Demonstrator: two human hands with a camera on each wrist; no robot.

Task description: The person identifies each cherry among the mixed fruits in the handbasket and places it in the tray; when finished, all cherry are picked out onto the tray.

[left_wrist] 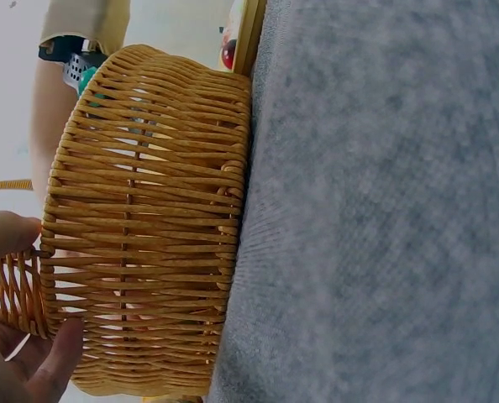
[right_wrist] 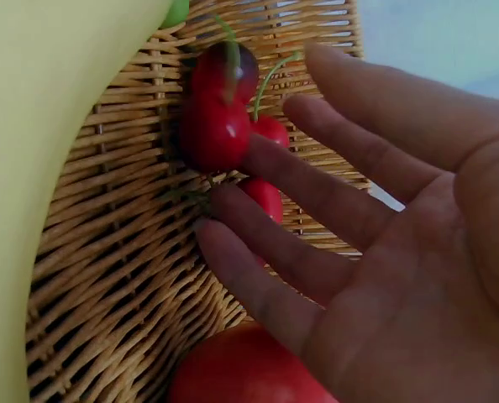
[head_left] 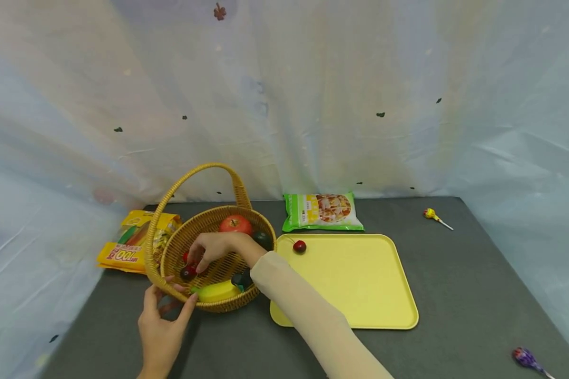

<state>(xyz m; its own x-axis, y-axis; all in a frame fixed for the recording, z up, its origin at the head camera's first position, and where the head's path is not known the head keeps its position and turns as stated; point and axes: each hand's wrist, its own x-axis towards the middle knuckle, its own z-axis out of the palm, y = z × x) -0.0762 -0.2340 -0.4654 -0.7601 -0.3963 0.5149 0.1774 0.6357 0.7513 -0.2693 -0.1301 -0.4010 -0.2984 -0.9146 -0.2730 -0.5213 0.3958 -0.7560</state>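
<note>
A round wicker basket (head_left: 208, 221) with a tall handle holds fruit. My left hand (head_left: 163, 323) grips its near left rim by the handle's foot, also seen as fingers (left_wrist: 58, 357) against the woven wall in the left wrist view. Inside the basket, my right hand (head_left: 216, 248) reaches down to several dark red cherries (right_wrist: 216, 134) with green stems. Its fingers (right_wrist: 275, 239) are extended and loosely spread, tips right at the cherries. A banana (head_left: 218, 291) lies along the near side, beside a dark thing with a green end. A red round fruit (head_left: 236, 224) and a dark green fruit (head_left: 263, 240) sit behind.
Right of the basket lies a yellow tray (head_left: 355, 284) with one cherry (head_left: 300, 246) on it. A green-and-white food bag (head_left: 322, 211) is behind the tray, a yellow bag (head_left: 128, 245) left of the basket. Two lollipops, one yellow (head_left: 430, 213), one purple (head_left: 525, 358), lie at the right.
</note>
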